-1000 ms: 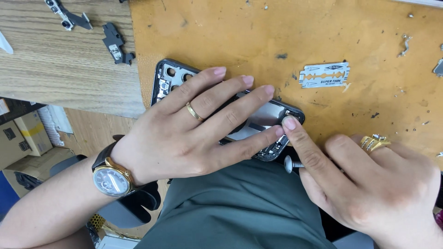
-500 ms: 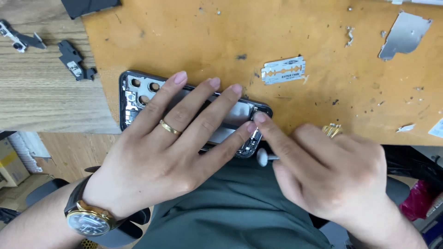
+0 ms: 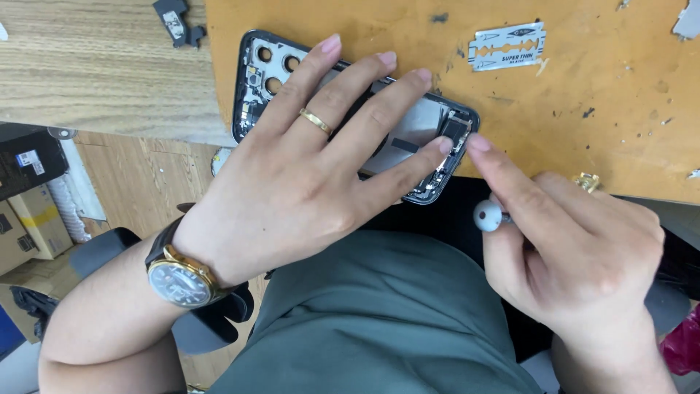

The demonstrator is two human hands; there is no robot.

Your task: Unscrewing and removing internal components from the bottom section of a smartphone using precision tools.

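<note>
An opened dark phone body with camera holes lies on the orange mat at the table's near edge. My left hand, with a gold ring and a gold wristwatch, lies flat on it with fingers spread, pressing it down. My right hand holds a small screwdriver with a round white end cap; its index finger points at the phone's lower right corner, and the tool's tip is hidden by the fingers.
A razor blade lies on the mat beyond the phone. A small black part sits on the wooden table top. Cardboard boxes and a chair base stand on the floor at left. My lap in grey-green cloth is below.
The view has shifted, so the phone and hands now sit more to the right and larger. My left hand stays flat on the phone; my right hand stays at its corner.
</note>
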